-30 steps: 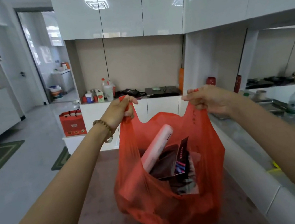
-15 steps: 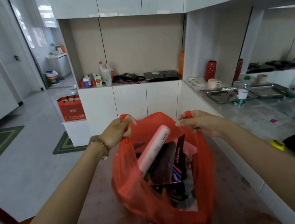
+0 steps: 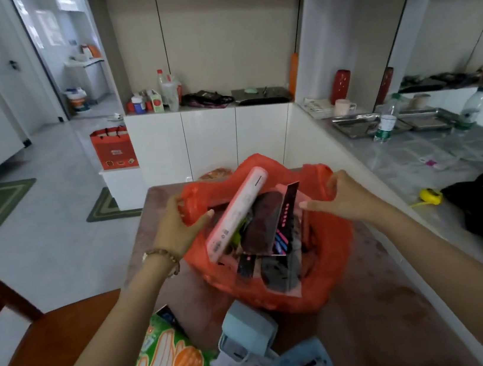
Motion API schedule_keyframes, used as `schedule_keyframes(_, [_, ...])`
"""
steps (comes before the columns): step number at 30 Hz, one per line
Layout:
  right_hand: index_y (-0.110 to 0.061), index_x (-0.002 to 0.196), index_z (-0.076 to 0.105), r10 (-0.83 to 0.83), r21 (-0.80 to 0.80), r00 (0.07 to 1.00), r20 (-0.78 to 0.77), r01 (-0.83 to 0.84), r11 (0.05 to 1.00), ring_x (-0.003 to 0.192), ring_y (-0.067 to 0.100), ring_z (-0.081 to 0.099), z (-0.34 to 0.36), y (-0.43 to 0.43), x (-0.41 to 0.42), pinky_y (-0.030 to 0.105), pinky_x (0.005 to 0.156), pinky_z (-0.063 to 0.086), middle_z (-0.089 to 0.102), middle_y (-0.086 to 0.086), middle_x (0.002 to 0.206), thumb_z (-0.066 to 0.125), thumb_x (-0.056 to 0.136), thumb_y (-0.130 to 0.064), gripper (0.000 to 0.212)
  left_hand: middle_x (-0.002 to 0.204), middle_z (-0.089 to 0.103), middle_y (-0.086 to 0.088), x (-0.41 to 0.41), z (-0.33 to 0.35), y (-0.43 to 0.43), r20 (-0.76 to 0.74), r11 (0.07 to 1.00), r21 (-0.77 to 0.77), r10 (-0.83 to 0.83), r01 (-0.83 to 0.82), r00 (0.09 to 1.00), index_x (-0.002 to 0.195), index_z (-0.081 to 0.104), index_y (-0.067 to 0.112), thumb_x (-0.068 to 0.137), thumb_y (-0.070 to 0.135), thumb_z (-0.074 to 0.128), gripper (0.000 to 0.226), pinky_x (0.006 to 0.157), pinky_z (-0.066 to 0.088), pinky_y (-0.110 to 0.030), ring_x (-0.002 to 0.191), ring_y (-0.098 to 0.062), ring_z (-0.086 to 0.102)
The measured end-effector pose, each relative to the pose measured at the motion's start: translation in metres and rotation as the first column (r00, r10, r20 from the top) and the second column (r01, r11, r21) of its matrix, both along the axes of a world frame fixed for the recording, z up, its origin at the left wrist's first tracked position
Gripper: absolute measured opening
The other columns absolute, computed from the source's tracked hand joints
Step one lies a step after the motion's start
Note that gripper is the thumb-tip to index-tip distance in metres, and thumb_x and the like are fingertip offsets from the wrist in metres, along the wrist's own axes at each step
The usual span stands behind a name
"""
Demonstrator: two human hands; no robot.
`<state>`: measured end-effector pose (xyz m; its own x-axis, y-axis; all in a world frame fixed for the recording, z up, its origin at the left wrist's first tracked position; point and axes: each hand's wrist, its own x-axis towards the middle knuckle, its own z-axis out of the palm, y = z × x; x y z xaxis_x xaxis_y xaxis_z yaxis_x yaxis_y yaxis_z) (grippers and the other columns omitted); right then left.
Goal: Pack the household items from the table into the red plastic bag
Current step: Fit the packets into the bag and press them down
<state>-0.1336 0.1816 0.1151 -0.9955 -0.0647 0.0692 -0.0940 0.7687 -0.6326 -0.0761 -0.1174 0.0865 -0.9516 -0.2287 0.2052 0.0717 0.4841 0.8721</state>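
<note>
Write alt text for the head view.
The left hand and right hand grip the rim of a red plastic bag on a table, stuffed with a pink box and dark packages. A green glove pack and a light blue box lie nearer the camera.

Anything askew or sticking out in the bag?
Yes: the long pink box leans diagonally, its top poking above the rim of the red bag, with a dark card upright beside it. No spill or tear visible.
</note>
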Motion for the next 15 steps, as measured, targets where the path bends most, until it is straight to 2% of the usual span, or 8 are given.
schedule_keyframes(1, [-0.011, 0.113, 0.045, -0.051, 0.010, 0.998, -0.034, 0.051, 0.999, 0.094, 0.015, 0.054, -0.008, 0.000, 0.010, 0.022, 0.078, 0.047, 0.050, 0.003, 0.108, 0.082, 0.062, -0.051, 0.075, 0.123, 0.053, -0.016, 0.011, -0.007, 0.003, 0.015, 0.999, 0.020, 0.043, -0.044, 0.999, 0.137, 0.031, 0.003, 0.075, 0.022, 0.076, 0.078, 0.095, 0.045, -0.035, 0.106, -0.023, 0.054])
schedule_keyframes(3, [-0.009, 0.138, 0.029, -0.074, 0.006, 0.991, -0.114, 0.075, 0.997, 0.127, 0.022, 0.040, -0.030, -0.002, 0.031, 0.037, 0.106, 0.039, 0.035, 0.010, 0.138, 0.081, 0.059, -0.055, 0.105, 0.142, 0.040, -0.016, 0.032, -0.026, 0.009, 0.019, 0.990, -0.055, 0.134, -0.133, 0.991, 0.145, 0.016, 0.004, 0.067, 0.029, 0.081, 0.104, 0.102, 0.035, -0.031, 0.124, -0.023, 0.044])
schedule_keyframes(5, [-0.013, 0.147, 0.017, -0.002, -0.071, 0.976, -0.219, -0.014, 0.997, 0.140, 0.013, 0.018, -0.054, -0.010, 0.060, 0.035, 0.115, 0.025, 0.017, 0.007, 0.152, 0.079, 0.059, -0.057, 0.116, 0.153, 0.021, -0.015, 0.052, -0.050, 0.016, -0.003, 0.968, -0.146, 0.206, -0.204, 0.979, 0.147, 0.007, 0.003, 0.062, 0.037, 0.083, 0.119, 0.111, 0.022, -0.030, 0.140, -0.026, 0.024])
schedule_keyframes(6, [-0.019, 0.148, 0.014, 0.041, -0.106, 0.962, -0.271, -0.072, 0.992, 0.141, 0.006, 0.011, -0.067, -0.014, 0.075, 0.031, 0.115, 0.020, 0.011, 0.001, 0.155, 0.074, 0.059, -0.062, 0.116, 0.156, 0.012, -0.015, 0.061, -0.064, 0.020, 0.010, 0.964, -0.151, 0.224, -0.220, 0.975, 0.147, 0.003, 0.003, 0.061, 0.041, 0.083, 0.124, 0.114, 0.016, -0.031, 0.143, -0.026, 0.015])
schedule_keyframes(8, [-0.028, 0.147, 0.015, 0.107, -0.150, 0.941, -0.322, -0.162, 0.975, 0.144, 0.004, 0.006, -0.097, -0.024, 0.106, 0.028, 0.113, 0.016, 0.006, -0.009, 0.156, 0.065, 0.062, -0.071, 0.108, 0.157, 0.000, -0.012, 0.082, -0.096, 0.031, 0.086, 0.970, -0.119, 0.221, -0.210, 0.972, 0.147, -0.005, 0.006, 0.061, 0.048, 0.080, 0.128, 0.117, 0.010, -0.036, 0.145, -0.023, 0.004])
schedule_keyframes(11, [-0.035, 0.143, 0.018, 0.157, -0.262, 0.954, -0.255, -0.225, 0.939, 0.143, 0.000, 0.012, -0.150, -0.036, 0.156, 0.007, 0.111, 0.016, 0.009, -0.011, 0.155, 0.070, 0.069, -0.061, 0.094, 0.157, 0.003, -0.013, 0.112, -0.149, 0.038, 0.201, 0.971, -0.154, 0.213, -0.184, 0.956, 0.148, 0.001, 0.006, 0.063, 0.055, 0.077, 0.124, 0.117, 0.012, -0.042, 0.145, -0.026, 0.005])
schedule_keyframes(13, [-0.024, 0.143, 0.022, 0.131, -0.305, 0.983, -0.125, -0.164, 0.938, 0.138, 0.004, 0.021, -0.185, -0.041, 0.185, -0.003, 0.103, 0.016, 0.018, -0.003, 0.151, 0.080, 0.070, -0.041, 0.095, 0.154, 0.015, -0.015, 0.135, -0.180, 0.041, 0.301, 0.983, -0.154, 0.145, -0.102, 0.943, 0.146, 0.012, 0.006, 0.066, 0.057, 0.073, 0.113, 0.114, 0.019, -0.041, 0.141, -0.028, 0.016])
schedule_keyframes(15, [-0.011, 0.140, 0.032, -0.009, -0.332, 0.992, 0.129, 0.052, 0.942, 0.130, 0.012, 0.033, -0.216, -0.046, 0.208, 0.003, 0.100, 0.024, 0.031, 0.002, 0.142, 0.083, 0.069, -0.029, 0.089, 0.145, 0.032, -0.015, 0.156, -0.207, 0.046, 0.442, 0.993, -0.116, 0.031, 0.023, 0.896, 0.141, 0.027, 0.009, 0.067, 0.065, 0.063, 0.101, 0.106, 0.028, -0.034, 0.131, -0.027, 0.032])
